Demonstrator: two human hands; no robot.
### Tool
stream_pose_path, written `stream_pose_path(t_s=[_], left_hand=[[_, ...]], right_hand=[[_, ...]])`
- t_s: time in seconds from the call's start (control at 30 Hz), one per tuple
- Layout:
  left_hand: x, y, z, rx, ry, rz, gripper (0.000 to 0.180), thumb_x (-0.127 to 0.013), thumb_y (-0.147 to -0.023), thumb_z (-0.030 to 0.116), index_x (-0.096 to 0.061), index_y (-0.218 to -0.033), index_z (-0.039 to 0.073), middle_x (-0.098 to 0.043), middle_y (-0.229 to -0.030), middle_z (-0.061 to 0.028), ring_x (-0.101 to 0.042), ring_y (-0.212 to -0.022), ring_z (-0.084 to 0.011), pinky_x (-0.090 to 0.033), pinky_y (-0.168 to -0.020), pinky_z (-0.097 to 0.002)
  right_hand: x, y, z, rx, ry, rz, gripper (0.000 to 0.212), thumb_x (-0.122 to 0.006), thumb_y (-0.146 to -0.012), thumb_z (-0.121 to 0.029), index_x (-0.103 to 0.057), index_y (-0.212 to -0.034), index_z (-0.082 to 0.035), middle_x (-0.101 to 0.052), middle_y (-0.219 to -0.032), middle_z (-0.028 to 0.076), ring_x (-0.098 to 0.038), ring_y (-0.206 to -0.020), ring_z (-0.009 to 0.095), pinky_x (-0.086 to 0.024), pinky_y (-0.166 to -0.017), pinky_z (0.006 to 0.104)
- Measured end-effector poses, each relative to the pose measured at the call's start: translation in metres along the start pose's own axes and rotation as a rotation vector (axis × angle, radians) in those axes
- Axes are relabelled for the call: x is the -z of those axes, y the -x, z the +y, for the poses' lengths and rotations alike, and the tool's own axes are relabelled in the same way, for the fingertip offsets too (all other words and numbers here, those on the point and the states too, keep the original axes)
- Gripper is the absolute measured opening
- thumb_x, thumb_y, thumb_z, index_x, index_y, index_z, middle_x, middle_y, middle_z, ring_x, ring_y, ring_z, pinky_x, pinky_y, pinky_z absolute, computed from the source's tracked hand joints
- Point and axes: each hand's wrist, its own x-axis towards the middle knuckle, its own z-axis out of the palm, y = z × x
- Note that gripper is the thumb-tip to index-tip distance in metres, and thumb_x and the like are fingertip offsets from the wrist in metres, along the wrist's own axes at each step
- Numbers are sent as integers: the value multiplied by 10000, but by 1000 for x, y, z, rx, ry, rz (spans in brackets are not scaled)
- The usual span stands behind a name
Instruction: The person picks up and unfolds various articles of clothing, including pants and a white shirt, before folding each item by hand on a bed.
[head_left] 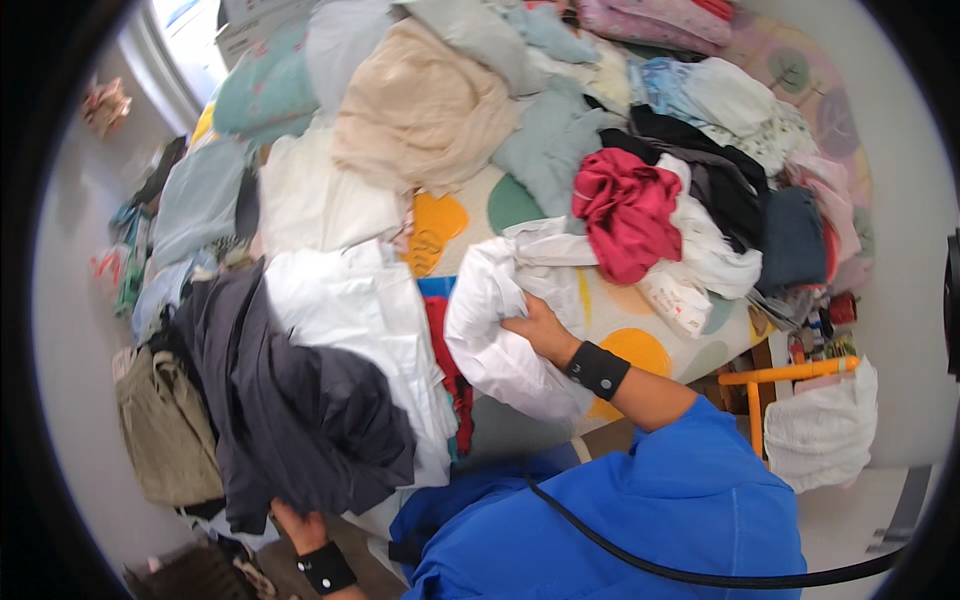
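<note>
My right hand (538,330) grips a white garment (490,320) bunched up over the front of a bed heaped with clothes. My left hand (298,525) is low at the left, mostly hidden under a dark grey garment (300,400) draped over it, with a white garment (370,310) lying on top of that. Both wrists wear black bands, and my sleeves are blue. A red garment (625,205) lies on the pile just beyond my right hand.
A beige cloth (420,115), pale blue, black and pink clothes cover the bed's patterned sheet (640,345). An olive bag (165,430) hangs at the left. An orange rail (790,372) with a white cloth (825,425) stands at the right.
</note>
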Motion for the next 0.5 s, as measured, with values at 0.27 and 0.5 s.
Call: stream_pose_path(t_s=[0.27, 0.5], left_hand=[[7, -2, -8, -49, -211, 27, 361, -513, -774, -3, -359, -1096, -59, -458, -1099, -137, -457, -1005, -207, -366, -867, -297], [-7, -15, 18, 61, 84, 48, 343, -489, -813, 65, -413, -1104, -100, -502, -1109, -159, -494, -971, -205, -390, -851, -294]], right_hand=[[88, -55, -138, 488, -109, 318, 289, -545, -751, -62, -498, -1031, -9, -569, -916, 41, -550, -809, 126, -461, -692, 258], [200, -103, -176, 798, 666, 772, 287, -577, -694, -101, -517, -944, 25, -550, -974, 150, -531, -877, 253, -412, -773, 327]])
